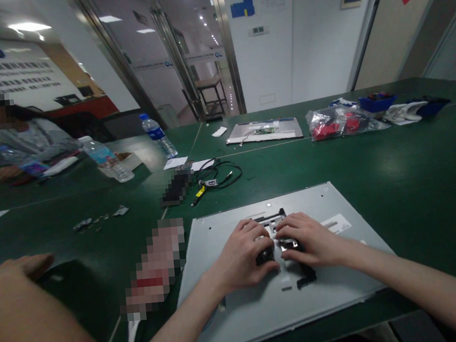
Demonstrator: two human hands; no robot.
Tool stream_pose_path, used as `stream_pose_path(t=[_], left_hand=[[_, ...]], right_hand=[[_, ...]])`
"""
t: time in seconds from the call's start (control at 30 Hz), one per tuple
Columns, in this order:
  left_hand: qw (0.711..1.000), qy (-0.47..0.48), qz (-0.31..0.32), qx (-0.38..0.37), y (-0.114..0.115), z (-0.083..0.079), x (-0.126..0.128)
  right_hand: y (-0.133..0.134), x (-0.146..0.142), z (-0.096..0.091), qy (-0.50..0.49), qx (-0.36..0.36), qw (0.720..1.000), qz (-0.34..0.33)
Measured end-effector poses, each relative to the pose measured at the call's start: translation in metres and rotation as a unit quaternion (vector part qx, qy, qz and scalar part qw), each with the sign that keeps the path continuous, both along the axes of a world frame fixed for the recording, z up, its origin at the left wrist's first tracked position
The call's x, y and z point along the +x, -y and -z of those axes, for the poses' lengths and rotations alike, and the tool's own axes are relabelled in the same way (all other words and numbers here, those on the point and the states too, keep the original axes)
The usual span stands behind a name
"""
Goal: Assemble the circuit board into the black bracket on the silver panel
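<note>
A large flat grey metal panel, like the back of a display, lies on the table before me. Both of my hands work close together at its middle. The fingers of my left hand curl around a small dark glossy part. Right beside it, my right hand has its fingers and thumb closed on a shiny metal part. Black brackets show past the fingers at the panel's centre. A white label is stuck on the panel, right of my hand. The undersides of both held parts are hidden.
At left, another person's arm reaches in; a second person sits farther back. Nearby are a blurred pinkish packet, a coiled black cable and bottles. Beyond lie a smaller panel, a plastic bag and blue bins.
</note>
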State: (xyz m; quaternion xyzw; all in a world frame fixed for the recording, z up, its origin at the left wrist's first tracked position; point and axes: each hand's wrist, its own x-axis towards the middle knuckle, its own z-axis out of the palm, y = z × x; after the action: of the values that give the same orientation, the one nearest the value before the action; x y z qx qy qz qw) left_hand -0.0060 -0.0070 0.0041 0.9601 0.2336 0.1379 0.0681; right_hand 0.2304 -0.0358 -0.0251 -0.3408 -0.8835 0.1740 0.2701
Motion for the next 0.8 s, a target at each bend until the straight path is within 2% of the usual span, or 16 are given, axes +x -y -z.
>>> stream_pose_path(t=[0.17, 0.8], left_hand=[[1.0, 0.009, 0.005, -0.001, -0.0004, -0.001, 0.0005], [1.0, 0.023, 0.009, 0.013, -0.0005, -0.0007, 0.0006]], right_hand=[[0.0005, 0.0004, 0.0001, -0.002, -0.013, 1.0, -0.026], [0.0017, 0.0013, -0.0046, -0.013, -0.025, 0.999, -0.035]])
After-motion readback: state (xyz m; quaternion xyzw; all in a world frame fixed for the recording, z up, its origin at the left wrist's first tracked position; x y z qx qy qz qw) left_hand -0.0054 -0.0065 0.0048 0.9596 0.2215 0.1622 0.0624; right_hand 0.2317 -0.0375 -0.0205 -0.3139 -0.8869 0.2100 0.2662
